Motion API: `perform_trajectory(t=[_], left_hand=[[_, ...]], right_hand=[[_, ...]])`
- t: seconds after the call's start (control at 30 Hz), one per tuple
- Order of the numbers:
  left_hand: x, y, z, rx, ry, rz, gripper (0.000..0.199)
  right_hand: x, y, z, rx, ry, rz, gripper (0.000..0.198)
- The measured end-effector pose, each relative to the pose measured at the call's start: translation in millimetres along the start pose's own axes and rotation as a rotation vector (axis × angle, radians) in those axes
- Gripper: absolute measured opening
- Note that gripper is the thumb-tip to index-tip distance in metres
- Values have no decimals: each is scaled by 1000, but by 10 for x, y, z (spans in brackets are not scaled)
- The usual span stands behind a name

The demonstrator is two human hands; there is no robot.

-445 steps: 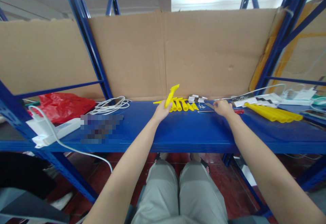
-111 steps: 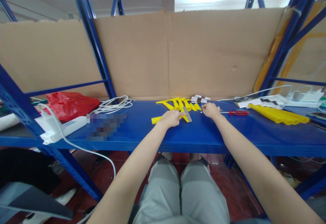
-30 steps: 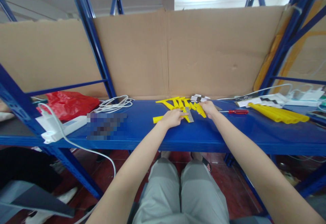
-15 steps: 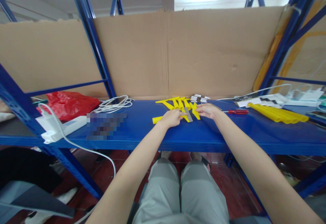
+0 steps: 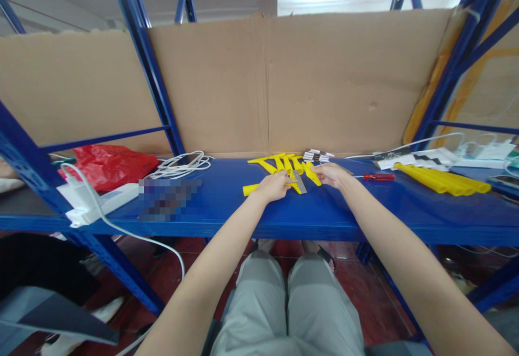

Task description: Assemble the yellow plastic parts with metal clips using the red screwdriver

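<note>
Over the middle of the blue shelf (image 5: 227, 205), my left hand (image 5: 273, 187) is closed with its fingertips on a yellow tapered piece (image 5: 299, 188). A flat grey metal strip (image 5: 301, 183) lies slanted against that piece. My right hand (image 5: 330, 174) pinches another yellow piece (image 5: 311, 173) just right of the strip, its narrow end pointing toward me. Behind both hands lie several more yellow tapered pieces (image 5: 279, 162). A short yellow tube (image 5: 250, 189) sticks out left of my left hand, partly hidden by it.
A red-handled screwdriver (image 5: 378, 177) and several yellow tubes (image 5: 441, 179) lie to the right. Small white-and-black pieces (image 5: 318, 156) sit at the back. On the left are a white cable coil (image 5: 182, 164), a red bag (image 5: 113, 167) and a power strip (image 5: 105, 205). Cardboard (image 5: 259, 86) walls the back.
The yellow piece in my right hand has tilted slightly, its lower end shifting a little to the right and up. My left hand and the metal strip stay nearly in place.
</note>
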State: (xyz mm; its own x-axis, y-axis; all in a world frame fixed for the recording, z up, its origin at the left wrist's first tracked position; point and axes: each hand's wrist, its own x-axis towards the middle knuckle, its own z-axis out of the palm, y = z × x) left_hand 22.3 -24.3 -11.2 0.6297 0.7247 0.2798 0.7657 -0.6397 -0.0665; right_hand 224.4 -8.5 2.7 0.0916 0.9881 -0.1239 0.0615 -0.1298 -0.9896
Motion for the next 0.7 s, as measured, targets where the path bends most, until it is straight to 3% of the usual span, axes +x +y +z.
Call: perform_trajectory(t=[0.7], left_hand=[[12,-6,3,4,1,14,43]], right_hand=[[17,8,48,-12,-13,-3,17]])
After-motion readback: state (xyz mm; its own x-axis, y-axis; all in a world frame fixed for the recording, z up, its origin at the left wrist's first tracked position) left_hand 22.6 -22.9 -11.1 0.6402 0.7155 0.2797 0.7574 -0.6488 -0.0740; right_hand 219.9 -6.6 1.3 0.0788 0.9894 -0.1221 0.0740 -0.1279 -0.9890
